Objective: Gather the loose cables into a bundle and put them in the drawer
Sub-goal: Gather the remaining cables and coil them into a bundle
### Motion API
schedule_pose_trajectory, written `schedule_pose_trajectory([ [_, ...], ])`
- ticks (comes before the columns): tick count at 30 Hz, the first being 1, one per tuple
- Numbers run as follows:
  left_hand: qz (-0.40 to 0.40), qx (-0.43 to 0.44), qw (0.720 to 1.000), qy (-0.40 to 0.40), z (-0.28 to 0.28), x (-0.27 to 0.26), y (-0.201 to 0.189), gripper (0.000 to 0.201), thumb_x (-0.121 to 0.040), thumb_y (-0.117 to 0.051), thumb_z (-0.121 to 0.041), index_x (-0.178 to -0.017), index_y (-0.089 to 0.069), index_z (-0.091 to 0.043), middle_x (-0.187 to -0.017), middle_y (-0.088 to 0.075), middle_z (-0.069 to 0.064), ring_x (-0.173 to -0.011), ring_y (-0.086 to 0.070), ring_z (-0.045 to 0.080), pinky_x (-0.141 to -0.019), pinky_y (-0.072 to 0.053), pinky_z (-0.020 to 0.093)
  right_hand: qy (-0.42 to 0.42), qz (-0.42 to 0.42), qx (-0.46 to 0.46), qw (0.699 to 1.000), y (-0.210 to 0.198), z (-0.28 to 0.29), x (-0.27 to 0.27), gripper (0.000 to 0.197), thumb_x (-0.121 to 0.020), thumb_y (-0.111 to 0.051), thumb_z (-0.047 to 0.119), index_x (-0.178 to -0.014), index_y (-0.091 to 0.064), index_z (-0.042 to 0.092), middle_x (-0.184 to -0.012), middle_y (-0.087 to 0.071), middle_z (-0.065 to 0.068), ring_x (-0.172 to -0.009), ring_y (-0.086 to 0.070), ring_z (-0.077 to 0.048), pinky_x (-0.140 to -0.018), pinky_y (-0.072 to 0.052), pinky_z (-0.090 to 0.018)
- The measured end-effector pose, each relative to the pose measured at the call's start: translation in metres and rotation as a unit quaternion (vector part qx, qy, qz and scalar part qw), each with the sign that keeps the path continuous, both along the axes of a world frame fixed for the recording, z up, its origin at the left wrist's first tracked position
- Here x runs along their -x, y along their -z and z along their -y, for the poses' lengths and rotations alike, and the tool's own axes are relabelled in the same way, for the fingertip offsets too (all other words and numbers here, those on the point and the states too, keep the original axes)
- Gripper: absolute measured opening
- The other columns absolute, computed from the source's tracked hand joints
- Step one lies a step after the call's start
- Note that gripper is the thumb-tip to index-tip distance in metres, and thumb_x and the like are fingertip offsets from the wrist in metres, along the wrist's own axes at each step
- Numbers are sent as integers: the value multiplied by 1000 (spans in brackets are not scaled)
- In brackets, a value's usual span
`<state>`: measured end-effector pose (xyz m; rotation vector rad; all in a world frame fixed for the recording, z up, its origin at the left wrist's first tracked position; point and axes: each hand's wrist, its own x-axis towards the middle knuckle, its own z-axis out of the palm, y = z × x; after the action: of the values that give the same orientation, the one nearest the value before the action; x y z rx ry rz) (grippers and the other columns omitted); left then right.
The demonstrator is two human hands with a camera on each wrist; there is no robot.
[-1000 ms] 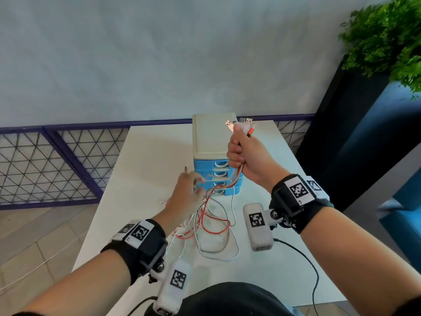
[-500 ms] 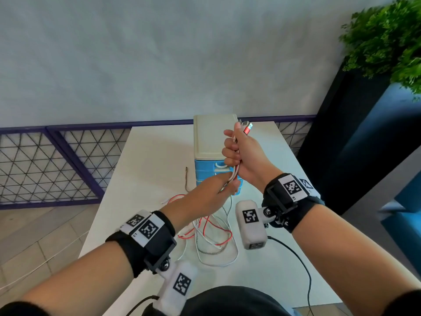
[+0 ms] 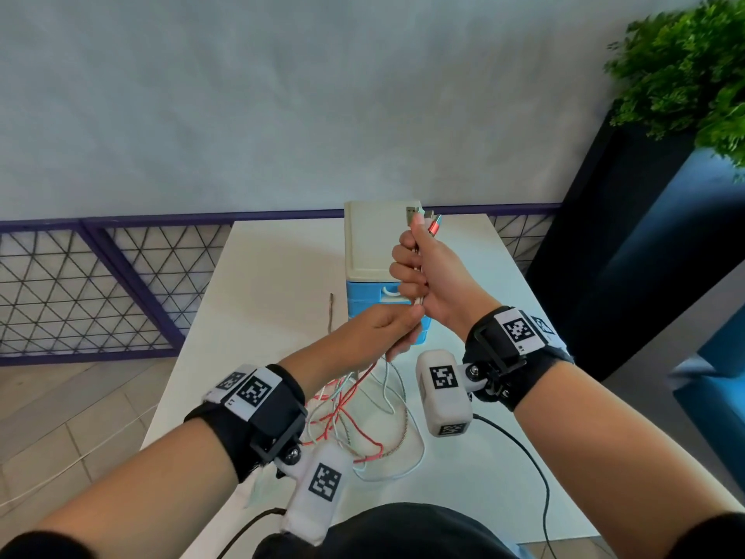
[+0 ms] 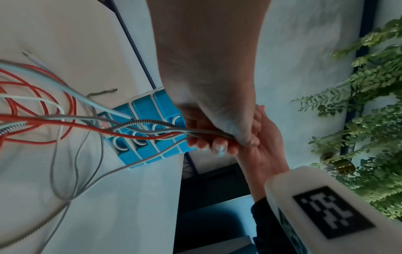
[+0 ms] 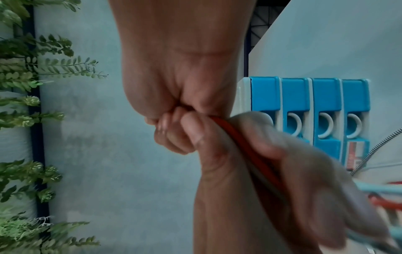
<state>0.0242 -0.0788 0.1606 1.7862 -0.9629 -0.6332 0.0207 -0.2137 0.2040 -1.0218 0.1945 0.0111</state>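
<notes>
Several loose cables (image 3: 363, 413), red, white, pale blue and metal-braided, trail from my hands down onto the white table (image 3: 274, 268). My right hand (image 3: 427, 276) grips their upper ends in a fist above the table, USB plugs (image 3: 423, 219) sticking out on top. Just below it my left hand (image 3: 387, 328) closes thumb and fingers round the same strands (image 4: 152, 132). Behind the hands stands a small drawer unit (image 3: 375, 244) with a cream top and blue drawers (image 5: 326, 103), all shut. In the right wrist view the red cable (image 5: 228, 130) runs between the two hands.
A thin grey cable end (image 3: 330, 312) lies on the table left of the drawer unit. A purple mesh fence (image 3: 80, 284) runs behind the table. A dark planter (image 3: 629, 244) with a green plant (image 3: 693, 62) stands at the right. A black wire (image 3: 536, 474) crosses the table's right front.
My left hand rose from the cable pile on the table and closed round the strands just under my right hand. The right hand shifted slightly, still holding the plug ends.
</notes>
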Motion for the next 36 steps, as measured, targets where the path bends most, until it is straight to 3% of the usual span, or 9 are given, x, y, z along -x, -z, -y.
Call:
schedule_pose_trajectory([
  [7,-40,-74,996,27,-14,-12,8,53,-97,-28,-49,-63,-46,-14,-51,-39,-2,-48,-42,12,-52,-40,13,12,-13,8,1000,4,14,1,41,-97,-40,52,-68,-37,23,-52,-25,9,-36,-19,-3,-28,-16,-16],
  [13,-172,-81,982,-12,-36,-25,33,46,-94,-32,-52,-75,-44,-12,-60,-28,-4,-49,-26,9,-52,-37,18,-6,-42,21,999,-7,36,4,41,-98,-37,52,-70,-38,23,-49,-25,10,-34,-19,-2,-27,-13,-14],
  [18,-77,-66,992,-76,-32,-41,29,32,-97,-41,-38,-80,-59,-17,-62,-38,-3,-53,-32,10,-53,-29,24,-138,-104,149,974,5,28,17,37,-94,-48,49,-70,-43,21,-51,-22,11,-36,-17,-1,-29,-12,-13],
  [21,4,-68,995,-73,-27,-47,21,31,-98,-45,-29,-69,-57,-30,-63,-42,-8,-54,-36,4,-55,-28,25,-120,-101,184,970,17,19,20,33,-96,-52,40,-71,-47,18,-52,-24,8,-38,-22,-4,-32,-20,-14],
  [25,49,-65,995,-53,-27,-52,7,27,-96,-50,-23,-71,-59,-30,-69,-56,-14,-69,-49,2,-71,-39,25,-59,-86,188,977,29,16,18,33,-97,-51,39,-80,-63,14,-76,-58,-3,-72,-61,-12,-63,-53,-27],
  [27,57,-74,995,-40,-25,-50,-2,23,-95,-53,-22,-74,-62,-26,-74,-63,-18,-74,-55,-8,-75,-42,17,-104,-92,215,967,32,15,19,34,-95,-50,46,-96,-69,18,-100,-70,-5,-99,-66,-18,-85,-54,-41],
  [29,83,-90,992,-28,-22,-48,-9,18,-93,-55,-22,-80,-66,-25,-77,-66,-16,-74,-57,-10,-71,-41,10,-157,-98,227,956,32,11,22,40,-96,-48,49,-114,-65,18,-106,-71,-7,-104,-67,-22,-92,-51,-45],
  [33,140,-96,984,-61,-16,-49,-10,7,-86,-65,-21,-91,-64,-25,-89,-69,-4,-83,-63,7,-71,-44,18,-211,-98,213,949,30,1,26,54,-100,-37,48,-124,-54,3,-108,-68,-22,-100,-70,-30,-78,-59,-37],
  [36,160,-74,979,-104,-13,-43,-7,16,-81,-71,-22,-90,-58,-26,-81,-65,-10,-76,-61,5,-65,-42,13,-221,-87,236,942,26,0,27,45,-100,-38,45,-114,-59,7,-99,-71,-23,-70,-70,-20,-62,-56,-29],
])
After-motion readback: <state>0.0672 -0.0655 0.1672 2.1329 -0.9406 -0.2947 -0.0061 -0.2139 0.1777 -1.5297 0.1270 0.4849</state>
